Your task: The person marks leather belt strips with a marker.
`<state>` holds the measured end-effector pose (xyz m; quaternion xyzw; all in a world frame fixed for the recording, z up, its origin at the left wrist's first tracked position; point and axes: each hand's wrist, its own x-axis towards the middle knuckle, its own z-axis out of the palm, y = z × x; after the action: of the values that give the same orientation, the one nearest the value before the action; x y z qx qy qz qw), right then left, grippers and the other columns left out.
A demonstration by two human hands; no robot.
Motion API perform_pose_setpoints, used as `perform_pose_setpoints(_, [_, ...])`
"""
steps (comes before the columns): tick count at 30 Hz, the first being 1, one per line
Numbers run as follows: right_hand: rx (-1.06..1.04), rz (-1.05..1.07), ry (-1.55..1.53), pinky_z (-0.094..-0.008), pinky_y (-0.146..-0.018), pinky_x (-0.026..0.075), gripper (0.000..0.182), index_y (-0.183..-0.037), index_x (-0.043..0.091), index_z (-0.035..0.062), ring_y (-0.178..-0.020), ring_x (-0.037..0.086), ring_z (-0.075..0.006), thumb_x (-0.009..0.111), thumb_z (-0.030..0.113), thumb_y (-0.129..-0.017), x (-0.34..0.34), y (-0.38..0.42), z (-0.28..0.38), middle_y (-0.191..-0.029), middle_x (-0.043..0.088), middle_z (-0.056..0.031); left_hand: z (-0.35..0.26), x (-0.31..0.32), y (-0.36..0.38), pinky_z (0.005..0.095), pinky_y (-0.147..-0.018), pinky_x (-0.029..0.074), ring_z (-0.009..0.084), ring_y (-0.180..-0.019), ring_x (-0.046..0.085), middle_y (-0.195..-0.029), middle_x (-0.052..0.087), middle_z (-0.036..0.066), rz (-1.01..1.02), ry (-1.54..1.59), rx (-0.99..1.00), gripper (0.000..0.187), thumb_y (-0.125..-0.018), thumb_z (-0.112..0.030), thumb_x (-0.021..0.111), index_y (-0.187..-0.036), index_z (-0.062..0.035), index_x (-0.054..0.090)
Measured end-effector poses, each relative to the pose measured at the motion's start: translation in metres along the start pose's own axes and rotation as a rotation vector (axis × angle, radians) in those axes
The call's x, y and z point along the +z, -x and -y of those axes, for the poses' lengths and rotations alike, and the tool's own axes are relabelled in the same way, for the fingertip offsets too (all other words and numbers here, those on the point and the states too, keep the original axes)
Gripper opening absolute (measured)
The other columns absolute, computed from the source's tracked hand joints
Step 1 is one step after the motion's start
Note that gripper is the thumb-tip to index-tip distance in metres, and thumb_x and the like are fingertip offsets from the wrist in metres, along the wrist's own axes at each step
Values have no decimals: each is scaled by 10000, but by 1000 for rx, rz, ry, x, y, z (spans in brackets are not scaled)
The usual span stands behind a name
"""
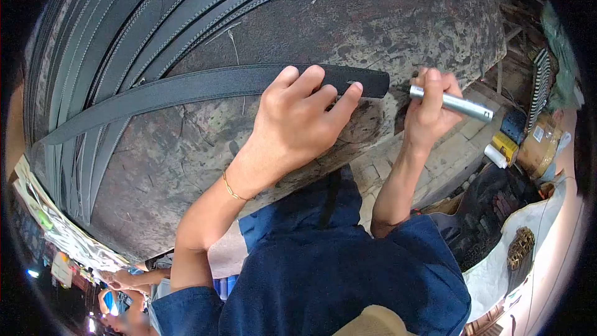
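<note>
A long dark grey belt strap with stitched edges lies across the worn table, its blunt end pointing right. A small slot shows near that end. My left hand, with a thin chain bracelet at the wrist, grips the strap near its end, fingers curled over the top. To the right, past the strap's tip, my right hand is closed round a short silver metal tube. The tube is apart from the strap, its far end tilted down to the right. Whether it is hollow throughout is hidden.
Many more stitched straps lie in a fanned bundle on the table, at left and top. Loose threads are scattered there. At right stand a cardboard box, a yellow package and a white sack. Another person's arm shows at lower left.
</note>
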<state>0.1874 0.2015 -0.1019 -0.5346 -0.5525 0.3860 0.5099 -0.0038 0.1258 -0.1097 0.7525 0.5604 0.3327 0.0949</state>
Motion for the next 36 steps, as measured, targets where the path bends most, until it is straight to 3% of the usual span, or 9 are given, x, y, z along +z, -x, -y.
perform_pose_setpoints(5, [-41, 87, 27, -253, -565, 374, 357, -652, 417, 52, -580, 448, -71, 625, -14, -935, 0, 12, 4, -624, 545, -30, 2, 5, 3, 343, -607, 399, 203, -754, 512, -642, 434, -14, -51, -18, 29, 278, -763, -182, 811, -1035, -144, 764])
perform_pose_setpoints(7, [-168, 149, 191, -258, -550, 360, 381, -638, 392, 54, -566, 429, -72, 616, -25, -936, 0, 10, 1, -614, 522, -18, 2, 4, 2, 345, -603, 399, 205, -760, 514, -645, 434, -12, -43, -22, 27, 265, -771, -185, 807, -1029, -144, 765])
perform_pose_setpoints(8, [-95, 140, 166, -256, -541, 348, 385, -632, 395, 54, -564, 416, -70, 623, -26, -932, 2, 12, 5, -602, 501, -8, 2, 3, 1, 345, -603, 399, 205, -760, 514, -645, 434, -12, -45, -24, 28, 265, -771, -185, 807, -1029, -144, 765])
perform_pose_setpoints(27, [-127, 137, 146, -260, -500, 350, 395, -629, 371, 59, -519, 424, -77, 613, -27, -930, 3, 9, 5, -583, 501, -22, 2, 4, 1, 343, -590, 399, 210, -741, 516, -635, 438, -9, -49, -10, 24, 263, -768, -176, 806, -1026, -145, 764])
perform_pose_setpoints(30, [-124, 161, 142, -258, -509, 355, 373, -630, 411, 51, -535, 434, -72, 619, -17, -932, 1, 8, 5, -592, 516, -20, 1, 2, 1, 341, -589, 398, 207, -735, 512, -633, 439, -10, -39, -7, 16, 263, -769, -175, 805, -1026, -144, 764])
perform_pose_setpoints(32, [-16, 5, 98, -255, -524, 346, 338, -646, 470, 42, -561, 438, -65, 640, 7, -936, 5, 3, 5, -603, 530, -15, 1, 1, -1, 340, -589, 397, 205, -731, 510, -632, 440, -10, -31, -2, 12, 261, -770, -175, 805, -1026, -144, 764])
perform_pose_setpoints(36, [24, 52, 162, -251, -538, 329, 324, -660, 514, 38, -582, 419, -51, 689, 58, -932, 17, -8, 8, -622, 546, 4, 1, 2, 2, 340, -586, 391, 201, -728, 504, -631, 437, -12, -25, -3, 13, 251, -777, -177, 804, -1024, -147, 764])
